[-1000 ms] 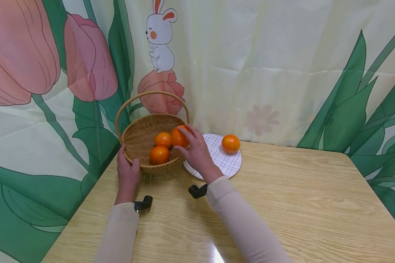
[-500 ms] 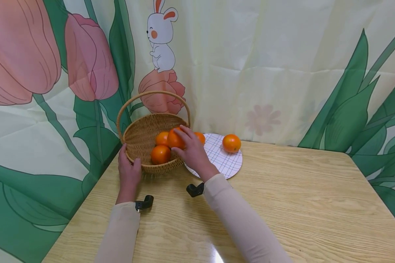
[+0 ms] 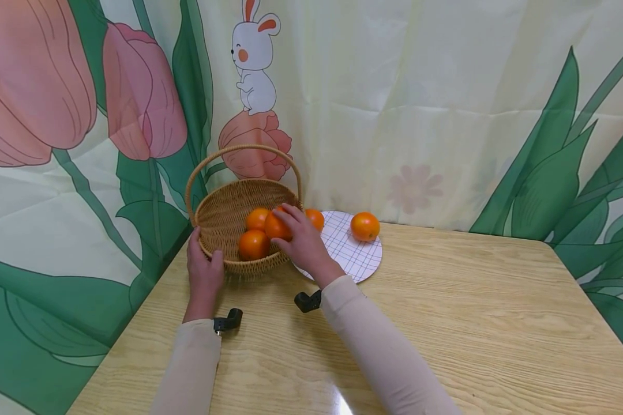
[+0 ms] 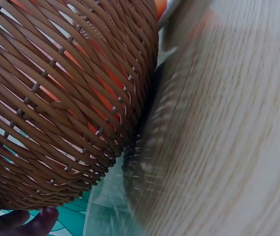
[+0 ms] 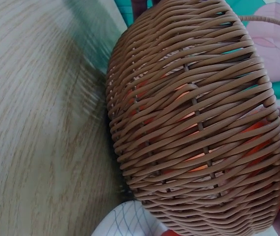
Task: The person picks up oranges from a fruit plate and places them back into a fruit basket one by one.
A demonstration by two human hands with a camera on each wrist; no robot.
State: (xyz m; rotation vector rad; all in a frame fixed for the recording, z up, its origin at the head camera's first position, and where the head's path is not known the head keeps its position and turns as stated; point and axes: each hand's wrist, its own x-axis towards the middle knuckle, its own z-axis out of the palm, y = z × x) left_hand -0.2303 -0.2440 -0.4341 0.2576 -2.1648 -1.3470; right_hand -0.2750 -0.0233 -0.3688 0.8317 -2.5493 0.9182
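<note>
A brown wicker basket (image 3: 219,214) with a tall arched handle stands on the table at left of centre in the head view. My left hand (image 3: 206,271) grips its left side, thumb near the front rim; in the left wrist view its fingertips (image 4: 42,222) touch the weave. My right hand (image 3: 307,246) reaches over the basket's right rim and holds an orange (image 3: 277,225) inside, fingers over the top and thumb at the near side. Two more oranges, a front one (image 3: 254,245) and a back one (image 3: 257,218), lie beside it in the basket.
Right of the basket lies a round white plate (image 3: 354,256) with a blue grid. One orange (image 3: 365,226) rests on its right part, another (image 3: 315,219) at its far left, partly behind my right hand. A printed curtain (image 3: 353,115) hangs behind the wooden table (image 3: 472,305).
My right hand has moved slightly left and down into the basket with the orange. The orange on the plate's left has come into view behind it. My left hand stays on the basket.
</note>
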